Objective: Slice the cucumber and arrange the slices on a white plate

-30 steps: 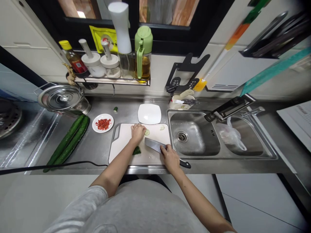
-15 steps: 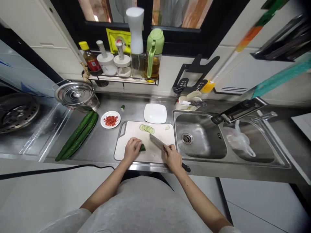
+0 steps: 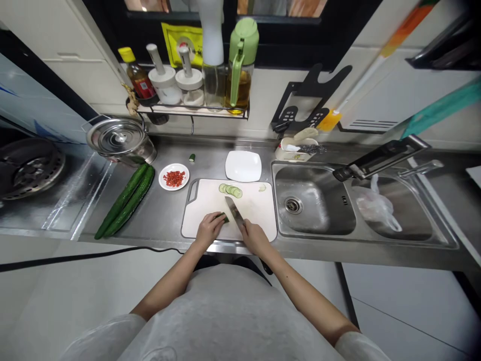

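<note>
On the white cutting board (image 3: 203,205), my left hand (image 3: 209,229) is closed over a short piece of dark green cucumber (image 3: 225,218), its fingers covering most of it. My right hand (image 3: 257,239) grips a kitchen knife (image 3: 234,211), with the blade angled up and left just beside the cut end of the piece. Overlapping cucumber slices (image 3: 230,190) lie in a row near the board's far edge. A lone pale slice (image 3: 262,187) rests at the far right corner of the board.
Two whole cucumbers (image 3: 126,203) and a small plate (image 3: 162,183) of chopped red pieces lie left of the board. Behind it are a white square plate (image 3: 243,167) and a cucumber end (image 3: 192,157). A steel sink (image 3: 315,200) adjoins at right; a lidded pot (image 3: 131,145) stands far left.
The knife has moved left, from near the slices to beside the cucumber piece, and its blade points more steeply away. My left hand keeps its hold. The camera view has shifted slightly.
</note>
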`<state>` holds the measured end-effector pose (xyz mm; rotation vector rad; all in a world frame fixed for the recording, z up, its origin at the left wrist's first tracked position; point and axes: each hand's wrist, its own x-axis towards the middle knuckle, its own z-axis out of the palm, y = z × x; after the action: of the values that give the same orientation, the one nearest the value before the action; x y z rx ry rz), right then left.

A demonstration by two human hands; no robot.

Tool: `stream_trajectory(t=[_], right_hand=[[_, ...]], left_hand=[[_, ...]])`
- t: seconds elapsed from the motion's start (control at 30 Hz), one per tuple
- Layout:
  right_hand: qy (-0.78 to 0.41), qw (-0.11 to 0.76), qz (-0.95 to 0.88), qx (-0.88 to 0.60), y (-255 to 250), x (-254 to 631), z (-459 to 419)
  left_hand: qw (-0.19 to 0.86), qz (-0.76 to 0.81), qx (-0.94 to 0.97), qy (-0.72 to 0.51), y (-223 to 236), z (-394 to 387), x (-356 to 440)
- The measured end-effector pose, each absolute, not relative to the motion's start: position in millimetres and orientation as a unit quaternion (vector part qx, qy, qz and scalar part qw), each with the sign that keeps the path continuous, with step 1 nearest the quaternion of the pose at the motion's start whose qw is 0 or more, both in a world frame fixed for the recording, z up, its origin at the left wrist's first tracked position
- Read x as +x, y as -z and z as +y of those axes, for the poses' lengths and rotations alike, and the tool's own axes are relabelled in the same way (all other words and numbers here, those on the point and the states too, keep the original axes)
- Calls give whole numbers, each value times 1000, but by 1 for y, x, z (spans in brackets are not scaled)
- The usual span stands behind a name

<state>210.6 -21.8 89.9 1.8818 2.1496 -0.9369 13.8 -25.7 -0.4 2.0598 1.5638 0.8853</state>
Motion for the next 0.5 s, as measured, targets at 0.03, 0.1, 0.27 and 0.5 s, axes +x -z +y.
stream_trajectory(t=[0.03,0.1,0.27,0.5], right_hand=[[310,77,715,622,-92,208,-22],[300,96,721,617,-96,204,-23],[280,125,737,602,-101,203,-20],[281,141,749,583,-112,201,-13]], left_hand=[[200,561,739,-315,0,-26,14],[197,554,745,-316,1,-26,15],[175,532,757,-337,5,-24,14],[126,531,756,-362,9,-16,9]])
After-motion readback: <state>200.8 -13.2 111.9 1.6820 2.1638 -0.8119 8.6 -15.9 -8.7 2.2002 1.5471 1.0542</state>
